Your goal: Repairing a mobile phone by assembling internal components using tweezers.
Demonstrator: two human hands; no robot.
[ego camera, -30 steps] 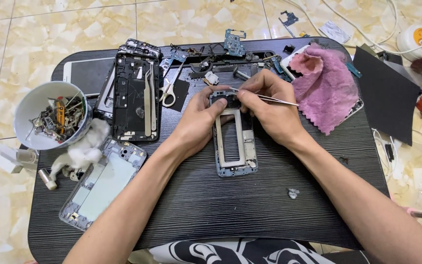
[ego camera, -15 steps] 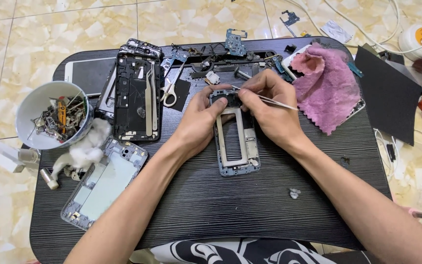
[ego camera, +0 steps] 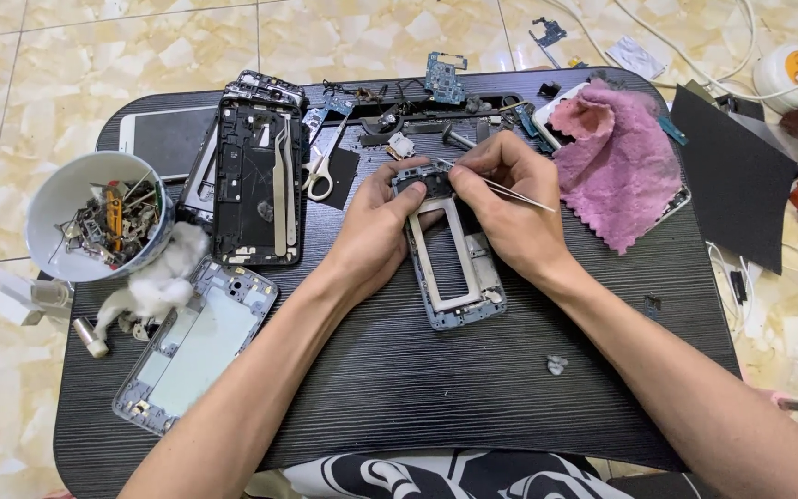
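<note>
A grey phone frame (ego camera: 459, 277) lies lengthwise in the middle of the black table (ego camera: 436, 388). My left hand (ego camera: 376, 231) grips the frame's top left corner, thumb and fingers on its upper edge. My right hand (ego camera: 514, 208) holds thin metal tweezers (ego camera: 501, 187), their tips at the top edge of the frame, where a small dark part sits. The frame's upper right side is hidden under my right hand.
A white bowl (ego camera: 53, 199) of small metal parts stands at the left, with white cotton (ego camera: 163, 277) beside it. Other phone frames (ego camera: 256, 180) (ego camera: 196, 342), scissors (ego camera: 320, 166), a circuit board (ego camera: 445, 79) and a pink cloth (ego camera: 621, 162) lie around. Cables and a black sheet (ego camera: 736, 176) lie right.
Both hands stay on the top of the phone frame; the tweezers shift only slightly. Nothing else has moved.
</note>
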